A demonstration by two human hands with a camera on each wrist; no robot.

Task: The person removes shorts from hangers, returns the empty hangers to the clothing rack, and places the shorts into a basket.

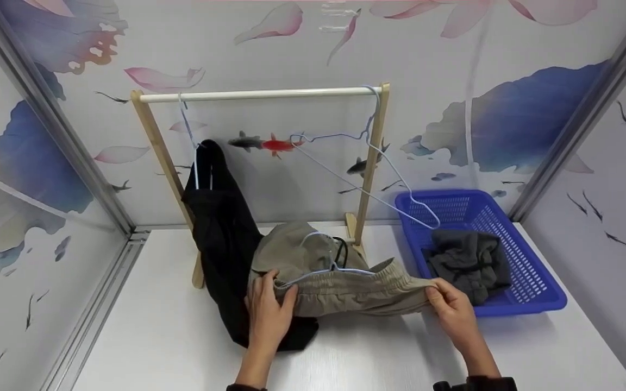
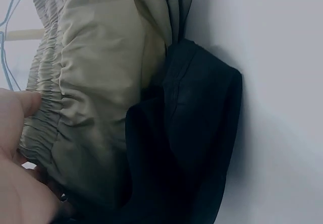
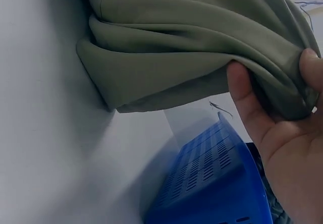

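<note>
Grip of both hands [image 1: 269,312] [image 1: 454,309] pinches khaki shorts' [image 1: 345,288] waistband ends.

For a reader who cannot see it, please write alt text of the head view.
Two hands, left hand and right hand, hold the waistband of khaki shorts with a wire hanger inside, on a white table. Behind are a wooden rack, a hanging black garment and a blue basket.

Trousers [image 1: 340,288] lie before the rack [image 1: 370,163], basket [image 1: 536,304] to their right.
</note>
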